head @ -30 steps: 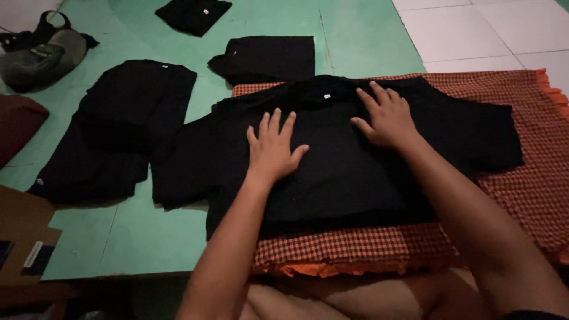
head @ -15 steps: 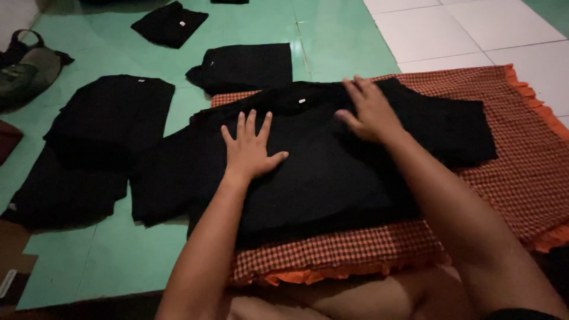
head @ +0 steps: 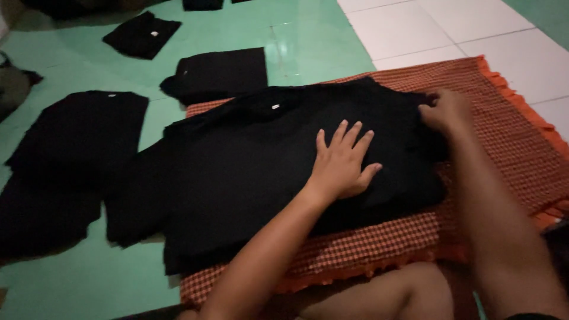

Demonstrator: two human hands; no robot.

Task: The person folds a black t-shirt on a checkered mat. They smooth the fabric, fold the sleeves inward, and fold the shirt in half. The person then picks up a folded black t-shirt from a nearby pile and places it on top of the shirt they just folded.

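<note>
Folding step: left hand (head: 341, 163) is pressing flat on the black shirt (head: 249, 160), fingers spread; right hand (head: 446, 109) is pinching its right sleeve edge, likely needing folding inward.

Left grip (head: 341, 163) lies flat on the spread shirt (head: 249, 172), which lies on the mat (head: 504, 142); right grip (head: 447, 109) pinches its right sleeve edge. Beyond the left grip sits a folded shirt (head: 219, 74); far left, another shirt (head: 71, 148) on the floor (head: 296, 35).
</note>
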